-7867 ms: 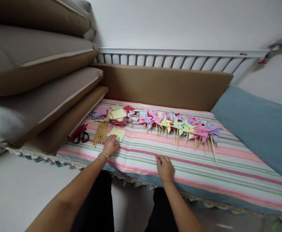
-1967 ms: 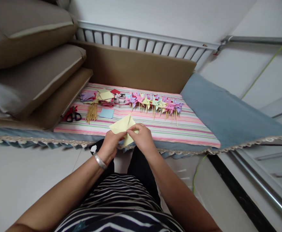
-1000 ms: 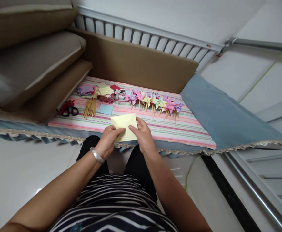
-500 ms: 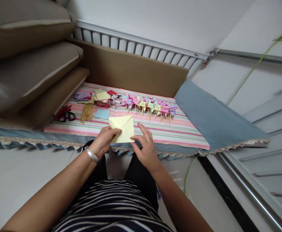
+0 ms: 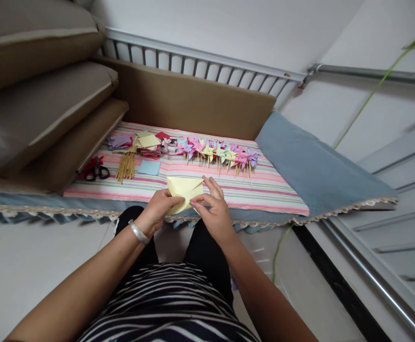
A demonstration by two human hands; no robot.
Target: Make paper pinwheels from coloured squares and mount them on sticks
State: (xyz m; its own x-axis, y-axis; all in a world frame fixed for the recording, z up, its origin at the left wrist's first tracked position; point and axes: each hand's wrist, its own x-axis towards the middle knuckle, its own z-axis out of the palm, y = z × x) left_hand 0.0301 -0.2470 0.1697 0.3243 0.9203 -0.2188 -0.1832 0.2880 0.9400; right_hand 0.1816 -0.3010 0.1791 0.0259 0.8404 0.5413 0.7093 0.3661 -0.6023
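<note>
A pale yellow square of paper, slit inward from its corners, is held up over the front edge of the striped cloth. My left hand pinches it at the left, thumb on top near the middle. With thumb and index finger, my right hand grips its lower right part, which bends inward; the other fingers rest along the right edge. Just behind lies a light blue paper square. Finished paper pinwheels on thin sticks lie in a row farther back.
To the left are black-handled scissors, a bundle of wooden sticks, purple paper pieces and a stack of coloured paper. Large brown cushions pile up at the left. A brown board stands behind.
My right thumb and index finger have moved left onto the paper and are bending its lower right part inward. The paper has shifted slightly right and tilted.
</note>
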